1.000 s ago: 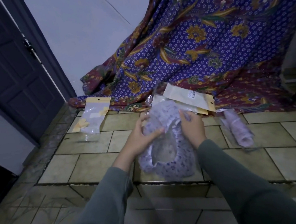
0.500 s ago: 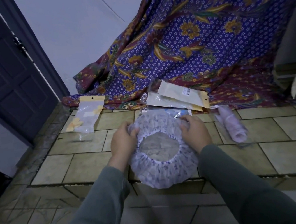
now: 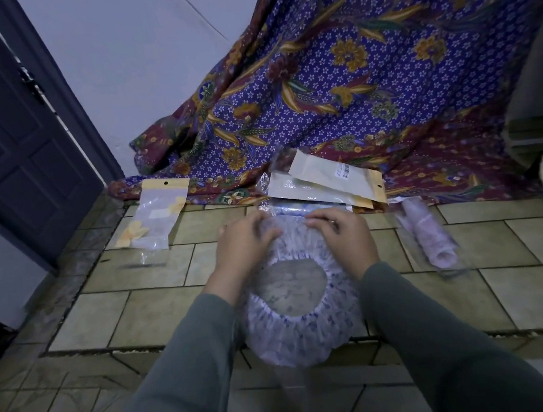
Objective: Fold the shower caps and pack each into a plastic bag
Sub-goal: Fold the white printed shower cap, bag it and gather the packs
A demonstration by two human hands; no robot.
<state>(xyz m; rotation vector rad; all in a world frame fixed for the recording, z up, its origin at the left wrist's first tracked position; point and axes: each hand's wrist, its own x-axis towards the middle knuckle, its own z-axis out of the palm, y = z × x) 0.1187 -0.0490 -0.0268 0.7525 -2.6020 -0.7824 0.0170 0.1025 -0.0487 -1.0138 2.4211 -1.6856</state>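
Presently the batik cloth (image 3: 365,65) drapes down from the wall onto the tiled floor (image 3: 154,269), with a dark door (image 3: 2,137) at the left. On the tiles, directly ahead of the person, lies the shower cap (image 3: 301,335), spread roughly round, its elastic opening facing up; no long axis is evident yet. Both hands sit on its far rim: the left hand (image 3: 242,247) and right hand (image 3: 345,237) lie side by side, fingers curled onto the crinkled plastic and apparently gripping it, equally near. Judged from this, the coming fold would draw the far edge toward the near edge.

A stack of flat plastic bags (image 3: 326,184) lies just beyond the cap, touching the cloth. A rolled cap in a bag (image 3: 429,237) lies to the right, its length running away from the person. A packed bag with a yellow header (image 3: 157,217) lies well to the left.

One bag carries a white barcode label (image 3: 345,171); its print is too small to read. No brand is legible.
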